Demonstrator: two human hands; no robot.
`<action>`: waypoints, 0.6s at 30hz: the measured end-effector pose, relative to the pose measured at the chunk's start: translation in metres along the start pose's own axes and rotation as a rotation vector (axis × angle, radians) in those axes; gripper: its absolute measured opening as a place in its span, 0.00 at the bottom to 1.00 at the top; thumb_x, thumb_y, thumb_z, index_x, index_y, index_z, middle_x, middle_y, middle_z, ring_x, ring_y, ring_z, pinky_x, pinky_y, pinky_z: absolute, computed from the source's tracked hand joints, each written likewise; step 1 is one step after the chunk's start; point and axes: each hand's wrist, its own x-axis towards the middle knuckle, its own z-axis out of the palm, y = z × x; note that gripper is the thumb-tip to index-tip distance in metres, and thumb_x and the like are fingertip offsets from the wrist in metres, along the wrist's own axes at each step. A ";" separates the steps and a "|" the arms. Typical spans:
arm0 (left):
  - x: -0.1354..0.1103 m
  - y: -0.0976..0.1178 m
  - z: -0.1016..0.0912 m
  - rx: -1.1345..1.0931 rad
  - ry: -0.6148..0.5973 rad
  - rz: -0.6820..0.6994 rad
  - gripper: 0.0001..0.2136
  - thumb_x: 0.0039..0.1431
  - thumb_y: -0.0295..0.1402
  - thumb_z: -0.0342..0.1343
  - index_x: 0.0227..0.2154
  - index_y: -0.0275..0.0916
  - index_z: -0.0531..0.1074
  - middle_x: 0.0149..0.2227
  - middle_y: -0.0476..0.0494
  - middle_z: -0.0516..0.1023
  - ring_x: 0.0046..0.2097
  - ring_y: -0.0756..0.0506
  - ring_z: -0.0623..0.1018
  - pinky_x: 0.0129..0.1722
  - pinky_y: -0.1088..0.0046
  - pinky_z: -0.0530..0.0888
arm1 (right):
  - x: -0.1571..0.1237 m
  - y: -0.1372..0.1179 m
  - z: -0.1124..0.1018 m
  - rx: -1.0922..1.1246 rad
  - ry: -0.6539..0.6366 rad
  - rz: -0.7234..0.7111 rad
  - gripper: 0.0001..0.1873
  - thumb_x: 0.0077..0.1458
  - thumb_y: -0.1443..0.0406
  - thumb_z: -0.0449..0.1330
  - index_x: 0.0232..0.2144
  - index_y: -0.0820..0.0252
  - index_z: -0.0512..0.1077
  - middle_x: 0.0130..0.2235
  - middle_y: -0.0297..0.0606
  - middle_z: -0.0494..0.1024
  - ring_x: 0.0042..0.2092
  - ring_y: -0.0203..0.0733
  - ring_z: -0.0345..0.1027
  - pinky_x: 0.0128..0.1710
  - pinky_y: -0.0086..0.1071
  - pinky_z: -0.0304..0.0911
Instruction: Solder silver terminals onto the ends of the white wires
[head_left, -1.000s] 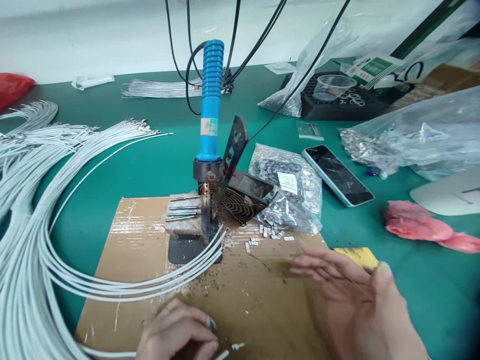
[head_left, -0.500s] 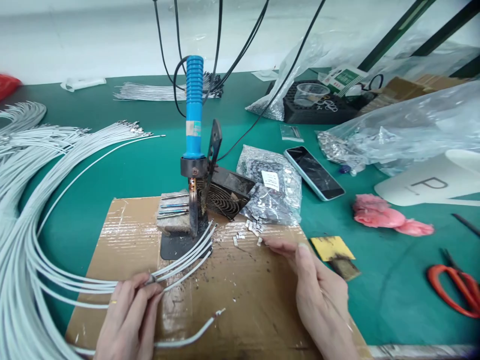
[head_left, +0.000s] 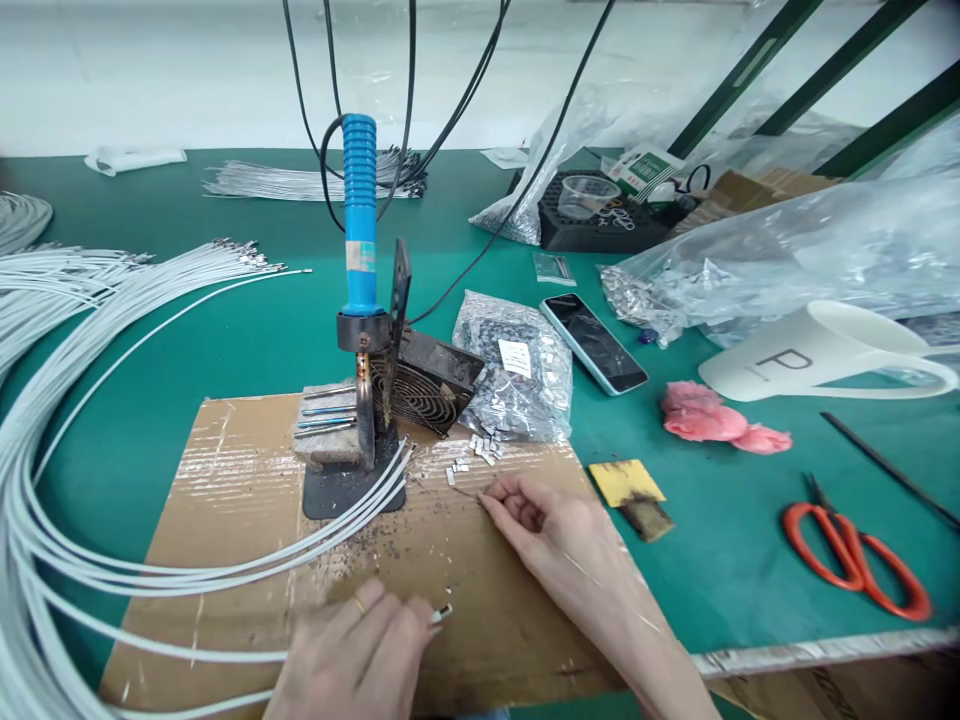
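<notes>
My left hand is closed around a white cable low on the cardboard sheet; the cable's stripped tip pokes out past the fingers. My right hand is pinched at the fingertips on a thin dark wire, just right of a few small pale metal pieces. Several more white cables lie with their ends across the black base of a soldering iron stand. The blue-handled soldering iron stands upright in it, tip down.
A large bundle of white cables curves along the left. Behind the cardboard are a small fan, a bag of parts and a phone. To the right lie a yellow sponge, pink cloth, orange-handled scissors and a white mug.
My left hand let go of the grouped cables and moved right and down onto the single loose cable. My right hand went from open to pinched, shifting left. The camera view turned slightly right.
</notes>
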 end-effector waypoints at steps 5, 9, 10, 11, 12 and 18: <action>0.006 -0.013 -0.004 -0.749 -0.324 -0.646 0.19 0.68 0.47 0.54 0.25 0.40 0.73 0.18 0.53 0.70 0.19 0.52 0.65 0.20 0.77 0.57 | -0.013 0.001 -0.004 0.087 -0.006 0.058 0.06 0.49 0.63 0.61 0.24 0.56 0.76 0.19 0.32 0.78 0.20 0.41 0.73 0.21 0.31 0.69; 0.021 -0.013 -0.019 -1.137 -0.242 -1.055 0.21 0.55 0.52 0.67 0.30 0.37 0.74 0.20 0.55 0.70 0.19 0.57 0.52 0.20 0.80 0.51 | -0.028 -0.011 0.005 0.245 0.021 0.125 0.09 0.53 0.59 0.62 0.29 0.58 0.78 0.23 0.36 0.81 0.23 0.42 0.77 0.23 0.29 0.74; 0.023 -0.011 -0.022 -1.158 -0.196 -1.080 0.21 0.54 0.52 0.68 0.31 0.37 0.73 0.20 0.56 0.70 0.19 0.58 0.51 0.20 0.80 0.50 | -0.032 -0.018 0.009 0.319 0.013 0.152 0.10 0.54 0.58 0.64 0.29 0.58 0.78 0.22 0.36 0.81 0.23 0.41 0.77 0.24 0.27 0.74; 0.025 -0.009 -0.024 -1.161 -0.151 -1.087 0.21 0.54 0.51 0.69 0.30 0.37 0.73 0.20 0.56 0.69 0.19 0.58 0.51 0.20 0.81 0.49 | -0.035 -0.026 0.014 0.435 0.006 0.204 0.11 0.54 0.56 0.67 0.27 0.58 0.78 0.22 0.35 0.80 0.23 0.40 0.77 0.24 0.26 0.73; 0.026 -0.006 -0.026 -1.156 -0.113 -1.082 0.21 0.54 0.50 0.69 0.29 0.37 0.73 0.19 0.57 0.68 0.20 0.58 0.51 0.20 0.81 0.49 | -0.038 -0.034 0.019 0.562 -0.004 0.255 0.13 0.53 0.55 0.68 0.26 0.58 0.78 0.21 0.34 0.79 0.23 0.38 0.76 0.25 0.25 0.72; 0.025 0.004 -0.033 -1.112 -0.032 -1.106 0.23 0.48 0.51 0.72 0.24 0.36 0.73 0.19 0.55 0.67 0.22 0.56 0.58 0.22 0.81 0.53 | -0.047 -0.067 0.041 0.860 -0.197 0.381 0.13 0.49 0.55 0.74 0.25 0.60 0.84 0.22 0.33 0.75 0.22 0.31 0.65 0.22 0.23 0.62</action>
